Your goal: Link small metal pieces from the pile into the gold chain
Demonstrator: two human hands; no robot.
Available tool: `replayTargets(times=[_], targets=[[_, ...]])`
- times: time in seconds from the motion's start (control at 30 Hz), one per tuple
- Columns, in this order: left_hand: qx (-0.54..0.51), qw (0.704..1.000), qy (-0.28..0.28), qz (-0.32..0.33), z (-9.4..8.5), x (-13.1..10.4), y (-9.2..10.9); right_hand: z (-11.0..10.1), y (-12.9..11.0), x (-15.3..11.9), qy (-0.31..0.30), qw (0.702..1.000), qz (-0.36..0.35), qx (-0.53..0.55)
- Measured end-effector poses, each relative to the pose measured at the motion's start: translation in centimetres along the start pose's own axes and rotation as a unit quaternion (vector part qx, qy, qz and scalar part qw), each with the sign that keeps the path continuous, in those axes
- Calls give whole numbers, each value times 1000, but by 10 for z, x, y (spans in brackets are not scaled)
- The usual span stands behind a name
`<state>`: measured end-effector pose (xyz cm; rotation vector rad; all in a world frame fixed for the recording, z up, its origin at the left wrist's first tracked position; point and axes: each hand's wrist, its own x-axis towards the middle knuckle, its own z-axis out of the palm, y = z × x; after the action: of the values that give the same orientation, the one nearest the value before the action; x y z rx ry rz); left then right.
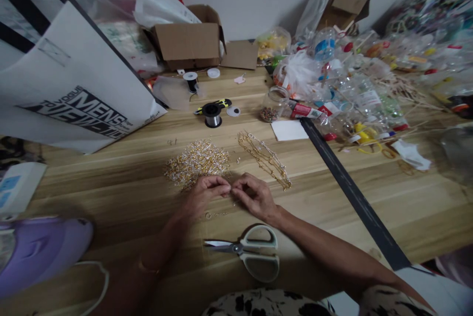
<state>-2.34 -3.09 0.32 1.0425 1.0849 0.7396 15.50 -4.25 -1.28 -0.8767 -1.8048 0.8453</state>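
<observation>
My left hand (211,191) and my right hand (255,194) meet fingertip to fingertip over the wooden table, both pinched closed. What sits between the fingers is too small to make out; a tiny shiny bit hangs just below the right fingertips. Behind my left hand lies a heap of gold and silver jewelry findings (201,158). Several gold and silver chains (268,158) are stretched out beyond my right hand. A short chain with a ring (209,215) rests nearer me, and scissors with pale handles (254,248) lie partly opened below both hands.
A spool of wire (212,116), yellow-black pliers (223,103) and a jar of beads (271,109) stand farther back. Plastic bottles (362,94) crowd the right. A dark strip (347,188) crosses the table. A white bag (74,89) and a purple appliance (44,252) are left.
</observation>
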Motion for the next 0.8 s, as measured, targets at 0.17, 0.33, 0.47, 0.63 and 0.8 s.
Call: replayTargets(times=[0.17,0.33,0.47,0.63,0.8], targets=[[27,999,-12,23,-1,-1,0,0,1,-1,3,1000,6,1],[58,997,-4,45,1,-3,6,0,1,-1,-3,1000,7,6],[79,995,18,50,4,-5,10,-2,0,1,-9,1000,10,8],[117,990,22,73,5,-6,7,-4,0,2,-18,1000,1,9],[129,988,20,84,5,-5,5,-3,3,1,-31,999,-17,6]])
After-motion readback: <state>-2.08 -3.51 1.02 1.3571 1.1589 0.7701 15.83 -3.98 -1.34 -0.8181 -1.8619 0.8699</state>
